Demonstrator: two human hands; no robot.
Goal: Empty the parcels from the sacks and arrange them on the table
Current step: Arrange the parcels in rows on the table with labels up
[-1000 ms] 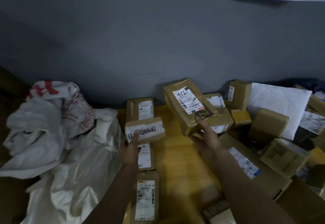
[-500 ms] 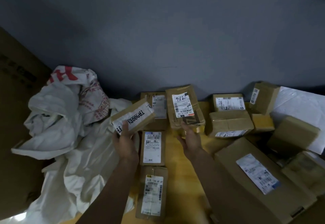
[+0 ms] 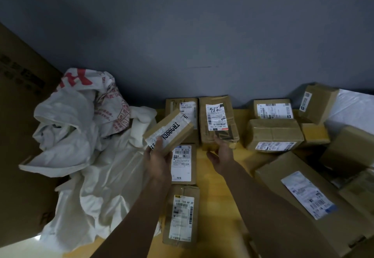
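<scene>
My left hand [image 3: 158, 157] grips a small brown box [image 3: 169, 131] sealed with white printed tape, holding it tilted above the table's left column of parcels. A taped box with a hand-numbered label [image 3: 217, 120] lies flat on the yellow table [image 3: 214, 197] against the grey wall. My right hand [image 3: 222, 152] touches that box's near end with relaxed fingers. The crumpled white sack [image 3: 81, 128] with red print lies to the left, slumped over the table edge.
Three labelled boxes [image 3: 183, 165] run in a line from the wall toward me under my left hand. To the right sit several more boxes [image 3: 273, 134], a long carton [image 3: 303, 201] and a white padded mailer [image 3: 354, 108]. A big cardboard carton [image 3: 20, 116] stands at far left.
My right hand carried the numbered box left and laid it flat at the wall beside the back box. My left hand lifted the taped box and tilted it leftward.
</scene>
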